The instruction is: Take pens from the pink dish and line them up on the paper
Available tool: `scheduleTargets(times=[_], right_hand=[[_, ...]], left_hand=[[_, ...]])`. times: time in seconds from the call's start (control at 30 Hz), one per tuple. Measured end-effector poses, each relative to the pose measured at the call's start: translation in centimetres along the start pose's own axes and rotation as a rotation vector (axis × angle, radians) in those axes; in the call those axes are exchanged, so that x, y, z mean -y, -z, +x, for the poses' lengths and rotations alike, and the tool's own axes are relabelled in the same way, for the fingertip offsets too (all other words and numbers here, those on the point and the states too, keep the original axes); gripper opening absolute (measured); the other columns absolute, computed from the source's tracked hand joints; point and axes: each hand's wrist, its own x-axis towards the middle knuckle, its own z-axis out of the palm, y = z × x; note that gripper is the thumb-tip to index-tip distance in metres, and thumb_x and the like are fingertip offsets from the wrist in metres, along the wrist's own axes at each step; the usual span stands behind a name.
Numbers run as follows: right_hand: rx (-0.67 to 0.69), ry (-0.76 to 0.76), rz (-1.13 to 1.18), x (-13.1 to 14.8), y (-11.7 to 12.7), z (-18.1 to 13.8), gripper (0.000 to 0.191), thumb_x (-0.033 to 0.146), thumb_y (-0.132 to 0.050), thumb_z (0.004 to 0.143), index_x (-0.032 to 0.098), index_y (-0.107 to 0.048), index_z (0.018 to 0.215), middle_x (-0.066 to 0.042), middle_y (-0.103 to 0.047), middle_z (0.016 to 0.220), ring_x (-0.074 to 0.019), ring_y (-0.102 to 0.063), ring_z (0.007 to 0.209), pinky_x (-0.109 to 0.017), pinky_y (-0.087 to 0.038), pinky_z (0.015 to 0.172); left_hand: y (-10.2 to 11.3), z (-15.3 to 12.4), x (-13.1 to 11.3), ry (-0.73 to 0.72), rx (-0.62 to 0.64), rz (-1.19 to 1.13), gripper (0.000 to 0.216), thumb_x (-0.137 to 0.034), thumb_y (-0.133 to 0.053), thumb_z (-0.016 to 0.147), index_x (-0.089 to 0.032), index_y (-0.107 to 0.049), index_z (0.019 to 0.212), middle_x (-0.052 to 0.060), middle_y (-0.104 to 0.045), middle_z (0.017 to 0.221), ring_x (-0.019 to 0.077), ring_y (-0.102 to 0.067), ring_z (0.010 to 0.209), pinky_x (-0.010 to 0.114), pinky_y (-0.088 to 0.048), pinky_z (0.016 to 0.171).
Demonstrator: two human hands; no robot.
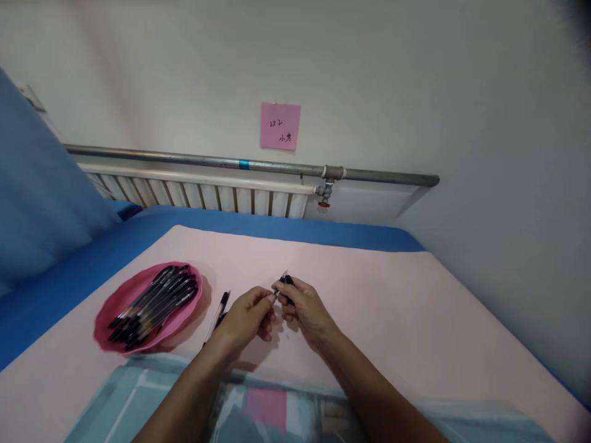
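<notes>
My left hand (252, 314) is closed in a pinch at the near end of a short pen piece with a pointed tip (283, 276). My right hand (305, 307) has its thumb and fingers on the same piece, and a black pen cap (289, 281) stands out between its fingers. Where the fingertips meet, the piece is mostly covered. Left of my left hand, a gel pen without its cap (216, 320) lies with its tip pointing away. A black object (221, 319) beside it is partly hidden by the hand.
A pink scalloped basket (102, 323) with many black-capped pens (159, 301) sits at the left. A pink mat (392, 326) covers the blue table (295, 229). Behind are a radiator (198, 195), a metal pipe (184, 158) and a red valve (324, 204); a blue curtain (41, 203) hangs left.
</notes>
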Motion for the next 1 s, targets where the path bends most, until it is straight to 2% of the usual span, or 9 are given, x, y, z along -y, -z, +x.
scheduleTargets(times=[0.13,0.3,0.37,0.47,0.57,0.7,0.8,0.93,1.0], right_hand=[[-0.073,0.095,0.031,0.0,0.0,0.1,0.023,0.037,-0.063,0.068,0.016,-0.056,0.075,0.006,-0.046,0.058,-0.0022,-0.031,0.037,-0.018,-0.025,0.035],[-0.215,0.169,0.046,-0.2,0.2,0.5,0.023,0.038,-0.062,0.068,0.018,-0.054,0.072,0.006,-0.045,0.054,-0.0043,-0.034,0.037,-0.019,-0.028,0.034],[-0.219,0.174,0.039,-0.3,0.2,0.5,0.024,0.039,-0.062,0.068,0.018,-0.051,0.068,0.007,-0.040,0.048,-0.0054,-0.035,0.036,-0.020,-0.029,0.035],[-0.203,0.176,0.046,-0.4,0.2,0.5,0.025,0.039,-0.064,0.067,0.018,-0.050,0.067,0.009,-0.037,0.043,-0.0060,-0.034,0.036,-0.020,-0.029,0.035],[-0.203,0.177,0.047,-0.2,0.1,0.3,0.025,0.037,-0.066,0.065,0.018,-0.050,0.065,0.010,-0.036,0.042,-0.0047,-0.030,0.035,-0.019,-0.026,0.035],[-0.173,0.177,0.032,0.0,0.1,0.1,0.023,0.035,-0.064,0.066,0.016,-0.052,0.063,0.009,-0.035,0.043,-0.0035,-0.029,0.036,-0.018,-0.023,0.035],[-0.147,0.188,0.057,0.0,0.2,0.1,0.018,0.031,-0.063,0.067,0.015,-0.055,0.065,0.008,-0.037,0.046,-0.0028,-0.030,0.037,-0.017,-0.022,0.036],[-0.077,0.167,0.124,0.0,0.4,0.2,0.018,0.029,-0.063,0.067,0.013,-0.060,0.073,0.008,-0.038,0.047,-0.0029,-0.030,0.038,-0.017,-0.024,0.036],[-0.081,0.178,0.142,0.0,0.5,0.3,0.021,0.031,-0.063,0.068,0.013,-0.062,0.079,0.005,-0.046,0.053,-0.0037,-0.034,0.039,-0.018,-0.026,0.037]], left_hand=[[-0.6,0.0,-0.1,-0.048,-0.019,-0.077,0.024,-0.042,-0.050,0.076,-0.017,-0.049,0.078,-0.006,-0.048,0.057,0.0051,-0.039,0.039,0.018,-0.035,0.035],[-1.6,0.0,0.2,-0.091,-0.110,0.059,0.019,-0.038,-0.046,0.078,-0.019,-0.047,0.079,-0.007,-0.045,0.054,0.0056,-0.036,0.036,0.018,-0.028,0.034],[-1.9,-0.1,0.3,-0.134,-0.181,0.206,0.018,-0.037,-0.044,0.080,-0.019,-0.047,0.083,-0.006,-0.048,0.058,0.0073,-0.040,0.041,0.019,-0.031,0.039],[-2.0,-0.3,0.1,-0.236,-0.282,0.466,0.015,-0.032,-0.044,0.080,-0.019,-0.049,0.085,-0.001,-0.056,0.068,0.0116,-0.050,0.057,0.024,-0.037,0.055],[-1.9,-0.5,-0.3,-0.268,-0.322,0.575,0.014,-0.033,-0.044,0.080,-0.020,-0.049,0.080,0.000,-0.058,0.071,0.0138,-0.052,0.062,0.026,-0.036,0.060],[-1.7,-0.4,-0.3,-0.261,-0.310,0.536,0.017,-0.035,-0.044,0.080,-0.021,-0.047,0.071,-0.003,-0.054,0.063,0.0131,-0.048,0.058,0.024,-0.034,0.057],[-1.6,-0.3,-0.1,-0.237,-0.289,0.417,0.020,-0.037,-0.046,0.079,-0.020,-0.045,0.067,-0.005,-0.047,0.058,0.0109,-0.043,0.054,0.022,-0.032,0.053],[-1.8,-0.4,0.1,-0.104,-0.176,0.166,0.025,-0.041,-0.045,0.079,-0.021,-0.041,0.065,-0.009,-0.037,0.049,0.0071,-0.030,0.041,0.019,-0.024,0.042],[-1.8,-0.4,0.1,-0.070,-0.138,0.117,0.026,-0.042,-0.043,0.079,-0.021,-0.040,0.064,-0.010,-0.034,0.046,0.0064,-0.026,0.038,0.018,-0.021,0.040]])
